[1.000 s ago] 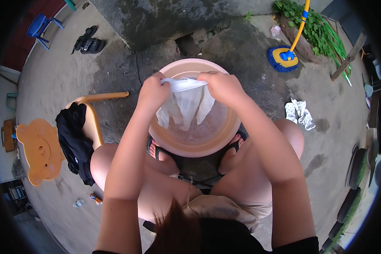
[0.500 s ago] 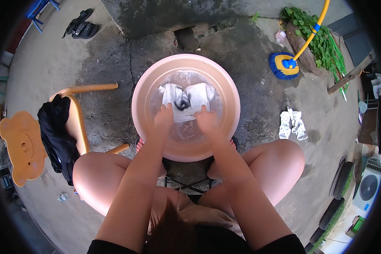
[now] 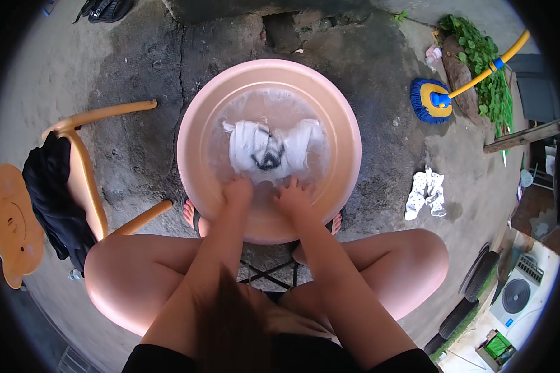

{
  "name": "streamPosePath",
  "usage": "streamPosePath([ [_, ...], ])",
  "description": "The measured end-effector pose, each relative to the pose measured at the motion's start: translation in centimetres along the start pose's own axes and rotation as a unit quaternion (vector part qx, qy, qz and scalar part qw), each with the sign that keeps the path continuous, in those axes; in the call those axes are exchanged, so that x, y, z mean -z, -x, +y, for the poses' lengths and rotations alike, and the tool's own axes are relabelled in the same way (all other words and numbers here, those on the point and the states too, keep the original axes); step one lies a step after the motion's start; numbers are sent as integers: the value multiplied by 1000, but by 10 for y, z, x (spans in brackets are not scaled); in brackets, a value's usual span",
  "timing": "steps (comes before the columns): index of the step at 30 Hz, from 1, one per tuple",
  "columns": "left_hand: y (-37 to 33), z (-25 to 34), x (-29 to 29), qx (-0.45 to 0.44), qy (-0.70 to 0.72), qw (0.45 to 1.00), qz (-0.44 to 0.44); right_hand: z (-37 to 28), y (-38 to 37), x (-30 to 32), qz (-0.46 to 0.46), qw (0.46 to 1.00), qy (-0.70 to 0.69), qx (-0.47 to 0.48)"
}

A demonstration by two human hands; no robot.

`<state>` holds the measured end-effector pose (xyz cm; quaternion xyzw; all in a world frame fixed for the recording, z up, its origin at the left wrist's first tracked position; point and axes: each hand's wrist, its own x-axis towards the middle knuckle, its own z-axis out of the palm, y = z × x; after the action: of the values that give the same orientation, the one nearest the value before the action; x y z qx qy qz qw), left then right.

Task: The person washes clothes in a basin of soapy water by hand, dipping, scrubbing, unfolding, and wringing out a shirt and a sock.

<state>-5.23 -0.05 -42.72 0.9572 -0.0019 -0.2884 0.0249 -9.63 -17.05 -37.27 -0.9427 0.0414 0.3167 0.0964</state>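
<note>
Has left hand [image 3: 238, 191] and right hand [image 3: 294, 197] in a pink basin [image 3: 346, 149], mid-frame, just below a white cloth [image 3: 246, 146] lying in cloudy water [image 3: 270, 102]. Shows right fingers loosely spread; cannot tell the left hand's grip. Has a mop [image 3: 430, 101] at upper right.

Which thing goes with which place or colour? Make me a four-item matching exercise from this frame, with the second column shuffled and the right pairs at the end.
Things:
1. white garment
2. black cloth
3. mop
4. basin

Places and colours:
A. draped over the orange chair
B. pale pink
C. lying in cloudy water
D. blue and yellow

Pairs: 1-C, 2-A, 3-D, 4-B
</note>
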Motion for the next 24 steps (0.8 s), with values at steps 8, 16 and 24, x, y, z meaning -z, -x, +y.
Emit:
streamPosePath([
  [8, -37, -29, -32, 91, 267, 952, 114, 17, -20, 3, -46, 978, -171, -114],
  [16, -28, -18, 12, 257, 661, 704, -42, 15, -16, 3, 104, 977, -46, -182],
  [24, -39, -42, 47, 146, 436, 887, -41, 22, -24, 41, 230, 945, -112, -203],
])
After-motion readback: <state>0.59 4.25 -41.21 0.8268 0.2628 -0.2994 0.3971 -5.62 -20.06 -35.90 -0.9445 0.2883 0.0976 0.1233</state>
